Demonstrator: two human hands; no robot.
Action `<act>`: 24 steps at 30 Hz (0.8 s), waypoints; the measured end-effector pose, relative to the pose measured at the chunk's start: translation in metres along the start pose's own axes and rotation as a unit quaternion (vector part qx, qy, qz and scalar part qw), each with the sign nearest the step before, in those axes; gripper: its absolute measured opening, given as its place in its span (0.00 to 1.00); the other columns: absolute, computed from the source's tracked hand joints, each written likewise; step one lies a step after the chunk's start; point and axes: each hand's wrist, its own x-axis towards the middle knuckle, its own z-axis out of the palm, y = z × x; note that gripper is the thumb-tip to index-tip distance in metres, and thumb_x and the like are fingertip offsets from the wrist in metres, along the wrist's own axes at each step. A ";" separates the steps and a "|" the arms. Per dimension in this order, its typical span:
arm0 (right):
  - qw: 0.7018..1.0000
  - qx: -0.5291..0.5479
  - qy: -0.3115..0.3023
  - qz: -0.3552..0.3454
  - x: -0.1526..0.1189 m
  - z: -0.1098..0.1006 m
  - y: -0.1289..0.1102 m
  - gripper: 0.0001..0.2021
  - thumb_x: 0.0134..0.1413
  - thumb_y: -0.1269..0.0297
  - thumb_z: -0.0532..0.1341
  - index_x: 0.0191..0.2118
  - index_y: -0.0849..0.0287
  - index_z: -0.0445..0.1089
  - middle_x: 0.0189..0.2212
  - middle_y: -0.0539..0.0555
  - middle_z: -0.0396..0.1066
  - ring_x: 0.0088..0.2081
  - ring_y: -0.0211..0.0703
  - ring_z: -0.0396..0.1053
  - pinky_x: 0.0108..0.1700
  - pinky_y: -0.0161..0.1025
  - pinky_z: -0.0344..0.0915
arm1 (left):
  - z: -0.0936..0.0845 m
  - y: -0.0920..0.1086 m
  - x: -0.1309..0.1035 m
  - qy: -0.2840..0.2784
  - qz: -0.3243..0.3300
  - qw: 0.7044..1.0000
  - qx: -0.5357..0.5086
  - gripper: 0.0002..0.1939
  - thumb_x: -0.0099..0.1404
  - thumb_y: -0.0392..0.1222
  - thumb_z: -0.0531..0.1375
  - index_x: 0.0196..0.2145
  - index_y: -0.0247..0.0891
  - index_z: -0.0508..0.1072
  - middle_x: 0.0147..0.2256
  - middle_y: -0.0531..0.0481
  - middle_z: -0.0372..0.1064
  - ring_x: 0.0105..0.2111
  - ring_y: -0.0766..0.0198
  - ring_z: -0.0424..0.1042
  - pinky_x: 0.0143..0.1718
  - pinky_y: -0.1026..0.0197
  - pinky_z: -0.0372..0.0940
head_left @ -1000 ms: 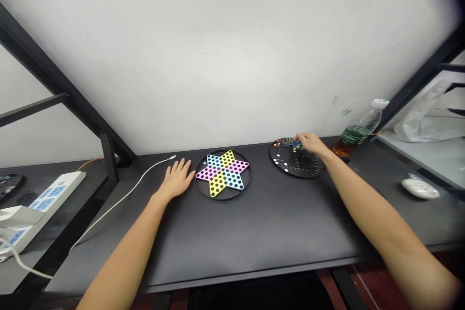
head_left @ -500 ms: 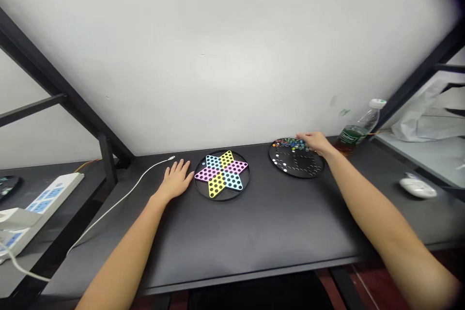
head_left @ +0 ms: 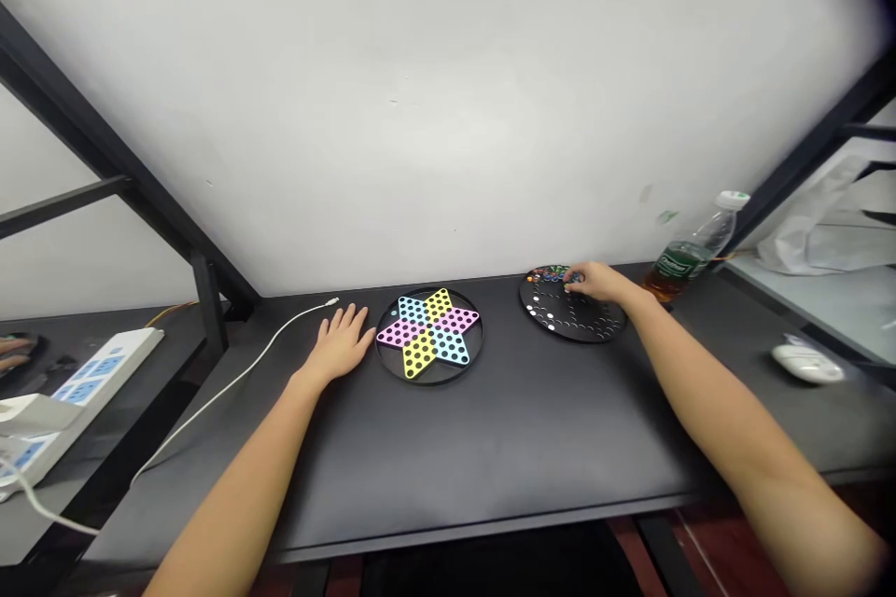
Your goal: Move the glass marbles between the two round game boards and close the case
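My left hand (head_left: 340,345) lies flat on the black table (head_left: 518,448), fingers spread, just left of a round board (head_left: 428,334) with a star of yellow, pink and blue points full of holes. My right hand (head_left: 592,282) is over a black round tray (head_left: 581,322) at the right. Its thumb and fingers are pinched together among the marbles; whatever is between the fingertips is too small to make out. Coloured marbles (head_left: 550,273) gather along the tray's far edge, and several white ones (head_left: 550,316) sit at its left side.
Behind the tray's right side stands a bottle of brown drink (head_left: 679,266). A white mouse (head_left: 807,362) lies further right. At the left are a white cable (head_left: 238,381) and a power strip (head_left: 91,392). Another person's hand (head_left: 14,353) shows at the far left edge.
My right hand has shifted slightly left and nearer on the tray, from the far edge marbles, and its fingertips now point down. My left hand has stayed in place. A person's hand has appeared at far left.
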 end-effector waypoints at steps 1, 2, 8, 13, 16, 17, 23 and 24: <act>1.000 0.018 0.003 0.004 -0.001 0.000 -0.002 0.07 0.42 0.61 0.69 0.29 0.56 0.75 0.18 0.47 0.65 0.24 0.39 0.62 0.29 0.36 0.56 | 0.000 0.000 0.000 -0.001 0.000 1.000 0.000 0.35 0.72 0.58 0.39 0.70 0.38 0.50 0.71 0.42 0.41 0.70 0.46 0.41 0.67 0.39 0.42; 0.999 0.050 0.006 0.011 -0.003 0.000 -0.004 0.08 0.42 0.59 0.70 0.29 0.57 0.75 0.18 0.47 0.64 0.23 0.38 0.60 0.28 0.36 0.55 | 0.000 0.000 0.000 -0.001 0.000 1.000 -0.001 0.35 0.72 0.58 0.39 0.70 0.38 0.50 0.71 0.42 0.41 0.70 0.46 0.41 0.67 0.39 0.42; 0.853 0.518 -0.034 0.054 -0.011 0.002 -0.031 0.19 0.50 0.49 0.70 0.33 0.57 0.64 0.16 0.39 0.49 0.17 0.29 0.43 0.16 0.29 0.40 | 0.003 -0.002 0.001 0.000 0.002 1.000 -0.008 0.36 0.72 0.58 0.39 0.70 0.38 0.50 0.71 0.41 0.40 0.71 0.45 0.40 0.67 0.38 0.42; 0.640 0.755 -0.133 0.044 -0.010 0.015 -0.061 0.19 0.59 0.57 0.66 0.30 0.54 0.53 0.17 0.38 0.45 0.15 0.28 0.42 0.12 0.23 0.41 | 0.004 -0.003 0.002 0.001 0.002 1.000 -0.007 0.35 0.72 0.58 0.39 0.70 0.38 0.50 0.71 0.41 0.40 0.71 0.45 0.40 0.67 0.38 0.42; 0.576 0.797 -0.177 0.051 -0.012 0.028 -0.078 0.14 0.63 0.60 0.60 0.31 0.54 0.53 0.17 0.38 0.45 0.14 0.29 0.43 0.11 0.23 0.42 | 0.004 -0.003 0.002 0.001 0.001 1.000 -0.002 0.35 0.72 0.59 0.39 0.71 0.39 0.50 0.71 0.42 0.41 0.71 0.46 0.40 0.67 0.39 0.43; 0.567 0.800 -0.192 0.054 -0.014 0.032 -0.084 0.12 0.64 0.60 0.59 0.32 0.54 0.54 0.17 0.39 0.46 0.14 0.30 0.42 0.11 0.24 0.41 | 0.004 -0.004 0.002 0.002 0.001 1.000 -0.001 0.35 0.73 0.59 0.39 0.71 0.39 0.50 0.71 0.42 0.41 0.71 0.46 0.40 0.67 0.39 0.43; 0.634 0.729 -0.246 0.078 -0.024 0.056 -0.130 0.12 0.62 0.55 0.57 0.32 0.55 0.57 0.17 0.40 0.49 0.15 0.30 0.40 0.12 0.27 0.35 | 0.004 -0.003 0.001 0.009 0.002 1.000 0.004 0.35 0.73 0.59 0.40 0.70 0.39 0.50 0.71 0.42 0.41 0.70 0.46 0.41 0.67 0.39 0.44; 0.669 0.701 -0.233 0.076 -0.026 0.060 -0.139 0.14 0.62 0.53 0.57 0.31 0.55 0.57 0.18 0.41 0.49 0.15 0.30 0.40 0.13 0.27 0.34 | 0.005 -0.003 0.001 0.008 0.002 1.000 0.002 0.35 0.73 0.58 0.40 0.70 0.39 0.50 0.71 0.42 0.41 0.70 0.46 0.41 0.67 0.39 0.44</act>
